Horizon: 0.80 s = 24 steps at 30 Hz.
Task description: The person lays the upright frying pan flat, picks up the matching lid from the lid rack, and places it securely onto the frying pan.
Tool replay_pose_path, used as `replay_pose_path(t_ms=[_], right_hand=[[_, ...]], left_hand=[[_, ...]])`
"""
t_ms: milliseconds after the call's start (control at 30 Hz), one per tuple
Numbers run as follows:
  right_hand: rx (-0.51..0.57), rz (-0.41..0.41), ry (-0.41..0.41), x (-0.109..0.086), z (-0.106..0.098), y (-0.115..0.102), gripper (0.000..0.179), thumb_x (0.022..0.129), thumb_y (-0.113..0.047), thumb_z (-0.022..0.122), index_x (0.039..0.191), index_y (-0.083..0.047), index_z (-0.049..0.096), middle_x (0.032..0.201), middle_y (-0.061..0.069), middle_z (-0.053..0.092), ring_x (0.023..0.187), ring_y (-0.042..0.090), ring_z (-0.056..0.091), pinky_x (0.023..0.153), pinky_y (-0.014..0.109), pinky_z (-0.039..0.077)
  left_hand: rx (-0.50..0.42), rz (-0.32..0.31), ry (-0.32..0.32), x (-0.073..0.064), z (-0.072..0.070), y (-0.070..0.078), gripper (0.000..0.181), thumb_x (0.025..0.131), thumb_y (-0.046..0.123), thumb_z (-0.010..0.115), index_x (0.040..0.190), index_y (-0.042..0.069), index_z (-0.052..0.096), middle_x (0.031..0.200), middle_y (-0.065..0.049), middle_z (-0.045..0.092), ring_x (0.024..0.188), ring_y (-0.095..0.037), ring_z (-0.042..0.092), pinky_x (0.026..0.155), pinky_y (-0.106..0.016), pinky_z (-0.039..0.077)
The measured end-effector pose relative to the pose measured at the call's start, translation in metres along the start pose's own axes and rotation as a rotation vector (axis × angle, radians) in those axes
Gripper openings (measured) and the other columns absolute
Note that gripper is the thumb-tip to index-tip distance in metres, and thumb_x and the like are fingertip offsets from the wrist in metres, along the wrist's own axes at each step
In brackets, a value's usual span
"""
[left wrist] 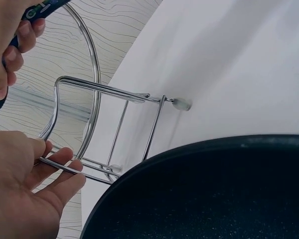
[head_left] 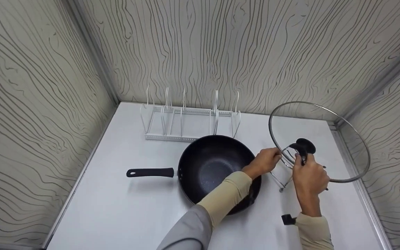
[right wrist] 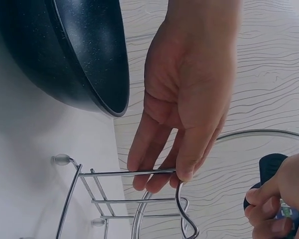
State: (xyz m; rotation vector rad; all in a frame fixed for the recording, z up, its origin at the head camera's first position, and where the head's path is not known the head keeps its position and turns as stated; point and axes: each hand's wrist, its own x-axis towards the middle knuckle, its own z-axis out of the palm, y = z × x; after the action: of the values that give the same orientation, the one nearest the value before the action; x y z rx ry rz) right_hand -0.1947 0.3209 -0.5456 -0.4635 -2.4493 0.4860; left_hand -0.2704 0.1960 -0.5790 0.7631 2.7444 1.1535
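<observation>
My left hand (head_left: pixel 264 161) pinches the upper wire of a small chrome lid stand (left wrist: pixel 109 89), thumb and fingers about the bar. My right hand (head_left: pixel 310 177) grips the black handle (head_left: pixel 300 150) of a large glass lid with a metal rim (head_left: pixel 369 156). The lid is tilted up on edge, and its rim passes by the stand's wires in the left wrist view; whether it rests on them I cannot tell. Beneath my left forearm sits a black wok (head_left: pixel 214 170), open side up, its long handle (head_left: pixel 150 172) pointing left.
A white wire rack (head_left: pixel 170 138) with upright dividers stands behind the wok, near the back wall. Wood-patterned panels (head_left: pixel 200 52) enclose the white table (head_left: pixel 116 208) at the back and both sides. A small black device (head_left: pixel 288 219) sits at my right wrist.
</observation>
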Motion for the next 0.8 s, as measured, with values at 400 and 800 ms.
replay_pose_path(t_ms=[400, 800], right_hand=[[0.006, -0.021, 0.032, 0.002, -0.005, -0.002, 0.034, 0.102, -0.029, 0.07, 0.103, 0.006, 0.067, 0.085, 0.044, 0.068, 0.074, 0.068, 0.065, 0.057, 0.075, 0.045], [0.006, -0.025, 0.034, 0.005, -0.014, -0.007, 0.036, 0.102, -0.03, 0.07, 0.105, 0.007, 0.069, 0.085, 0.044, 0.067, 0.074, 0.068, 0.065, 0.056, 0.074, 0.044]], left_hand=[[0.01, 0.006, -0.008, 0.001, 0.001, -0.002, 0.015, 0.11, 0.018, 0.06, 0.111, 0.011, 0.074, 0.1, 0.003, 0.075, 0.079, -0.002, 0.055, 0.072, -0.013, 0.043], [0.007, 0.006, -0.006, 0.002, 0.003, -0.002, 0.015, 0.11, 0.018, 0.06, 0.112, 0.011, 0.074, 0.102, 0.002, 0.076, 0.083, -0.002, 0.059, 0.074, -0.012, 0.044]])
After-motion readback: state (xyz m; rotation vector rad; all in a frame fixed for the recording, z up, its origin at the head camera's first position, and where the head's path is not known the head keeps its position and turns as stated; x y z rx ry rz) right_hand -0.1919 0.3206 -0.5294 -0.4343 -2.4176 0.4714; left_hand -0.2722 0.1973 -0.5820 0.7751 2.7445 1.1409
